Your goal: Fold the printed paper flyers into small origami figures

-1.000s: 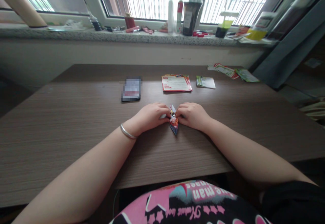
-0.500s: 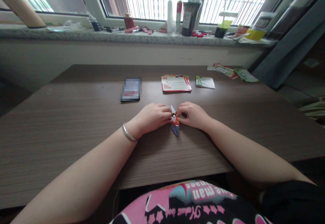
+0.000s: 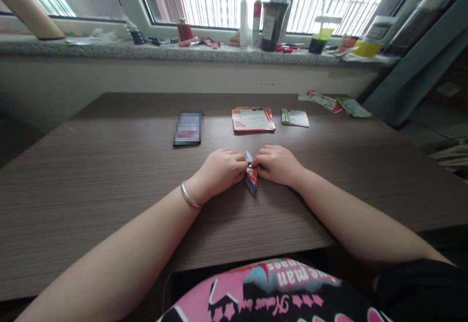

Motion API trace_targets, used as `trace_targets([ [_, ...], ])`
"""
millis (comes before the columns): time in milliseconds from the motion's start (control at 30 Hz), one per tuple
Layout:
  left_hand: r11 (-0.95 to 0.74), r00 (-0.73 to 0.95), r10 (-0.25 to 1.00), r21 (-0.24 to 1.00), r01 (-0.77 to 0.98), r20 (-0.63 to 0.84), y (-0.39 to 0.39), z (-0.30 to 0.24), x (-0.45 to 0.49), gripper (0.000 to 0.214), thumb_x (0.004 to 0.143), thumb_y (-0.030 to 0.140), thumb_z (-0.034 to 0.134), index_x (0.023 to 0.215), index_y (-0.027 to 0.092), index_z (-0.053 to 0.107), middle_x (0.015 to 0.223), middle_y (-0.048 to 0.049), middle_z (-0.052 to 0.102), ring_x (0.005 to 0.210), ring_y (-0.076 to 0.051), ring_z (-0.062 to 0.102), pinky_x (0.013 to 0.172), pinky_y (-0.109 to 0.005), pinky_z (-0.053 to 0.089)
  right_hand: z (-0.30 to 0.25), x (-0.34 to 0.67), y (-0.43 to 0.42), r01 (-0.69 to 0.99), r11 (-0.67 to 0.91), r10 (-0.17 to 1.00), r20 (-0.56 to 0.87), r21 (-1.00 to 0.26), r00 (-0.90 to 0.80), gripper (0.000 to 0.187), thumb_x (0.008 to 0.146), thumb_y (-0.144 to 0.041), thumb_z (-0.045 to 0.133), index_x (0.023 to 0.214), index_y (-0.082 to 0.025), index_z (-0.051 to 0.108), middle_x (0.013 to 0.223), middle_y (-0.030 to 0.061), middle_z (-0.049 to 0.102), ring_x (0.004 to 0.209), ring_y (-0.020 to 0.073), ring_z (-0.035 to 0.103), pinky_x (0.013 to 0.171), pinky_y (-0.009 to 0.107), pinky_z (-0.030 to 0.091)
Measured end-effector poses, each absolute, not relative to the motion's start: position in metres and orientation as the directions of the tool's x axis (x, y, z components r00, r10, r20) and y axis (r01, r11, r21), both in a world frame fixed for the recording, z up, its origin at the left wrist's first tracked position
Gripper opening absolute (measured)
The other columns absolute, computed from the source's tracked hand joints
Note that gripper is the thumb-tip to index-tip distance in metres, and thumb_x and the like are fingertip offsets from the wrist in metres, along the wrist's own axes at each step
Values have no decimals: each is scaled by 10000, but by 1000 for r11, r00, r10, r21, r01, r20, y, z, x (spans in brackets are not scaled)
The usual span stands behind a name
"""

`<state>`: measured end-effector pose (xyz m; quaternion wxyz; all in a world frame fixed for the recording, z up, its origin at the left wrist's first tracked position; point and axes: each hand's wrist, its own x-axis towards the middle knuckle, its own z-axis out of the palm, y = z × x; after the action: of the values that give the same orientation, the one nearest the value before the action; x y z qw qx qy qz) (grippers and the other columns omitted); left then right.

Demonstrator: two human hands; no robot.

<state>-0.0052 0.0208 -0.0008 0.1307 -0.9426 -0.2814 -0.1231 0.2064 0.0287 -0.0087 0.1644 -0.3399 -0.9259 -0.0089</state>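
Between my two hands, low over the brown table, is a small piece of folded printed paper (image 3: pixel 251 178). It is narrow, with pointed ends, in orange, white and dark blue. My left hand (image 3: pixel 225 167), with a silver bangle at its wrist, pinches the paper's left side. From the right, my right hand (image 3: pixel 280 165) grips the opposite side with bent fingers. Both hands are closed, and their fingertips partly cover the middle of the paper. One pale tip points away from me and a dark blue tip points toward me.
On the table (image 3: pixel 109 180) beyond my hands lie a phone-like device (image 3: pixel 188 128) with a blurred screen, a stack of red-edged printed sheets (image 3: pixel 253 120) and smaller cards (image 3: pixel 295 118). More printed papers (image 3: pixel 325 102) lie at the back right. Bottles and cups line the windowsill (image 3: pixel 219 55).
The fingers of my right hand have closed in a little around the paper. My left wrist has shifted slightly to the right. Everything else on the table stays put.
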Motion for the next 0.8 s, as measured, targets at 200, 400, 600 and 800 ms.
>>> trace_targets([
  [200, -810, 800, 509, -137, 570, 317, 23, -1, -7, 148, 893, 259, 530, 882, 181, 655, 899, -44, 703, 839, -201, 653, 781, -328, 480, -6, 204, 25, 618, 780, 572, 288, 98, -768, 169, 898, -279, 547, 845, -185, 677, 900, 55, 710, 859, 186, 598, 769, 312, 363],
  [400, -793, 814, 475, -238, 561, 334, 20, -2, -2, 119, 875, 210, 550, 795, 164, 625, 829, -51, 695, 778, -186, 652, 834, -347, 473, -4, 201, 23, 593, 782, 536, 280, 192, -797, 190, 927, -258, 521, 823, -167, 650, 868, 69, 695, 826, 178, 577, 730, 305, 337],
  [600, -766, 793, 487, -258, 589, 365, 16, -5, 1, 134, 861, 125, 541, 750, 164, 606, 794, -39, 696, 738, -174, 658, 829, -337, 483, -1, 197, 20, 581, 782, 525, 263, 226, -809, 186, 930, -220, 511, 815, -161, 644, 817, 60, 677, 801, 180, 565, 698, 305, 330],
  [800, -789, 792, 505, -189, 585, 343, 18, -5, -2, 125, 865, 189, 559, 771, 185, 641, 823, -24, 698, 793, -186, 662, 924, -379, 450, -4, 200, 23, 599, 791, 553, 274, 123, -787, 170, 900, -259, 547, 814, -176, 668, 867, 51, 691, 821, 180, 581, 685, 298, 351],
])
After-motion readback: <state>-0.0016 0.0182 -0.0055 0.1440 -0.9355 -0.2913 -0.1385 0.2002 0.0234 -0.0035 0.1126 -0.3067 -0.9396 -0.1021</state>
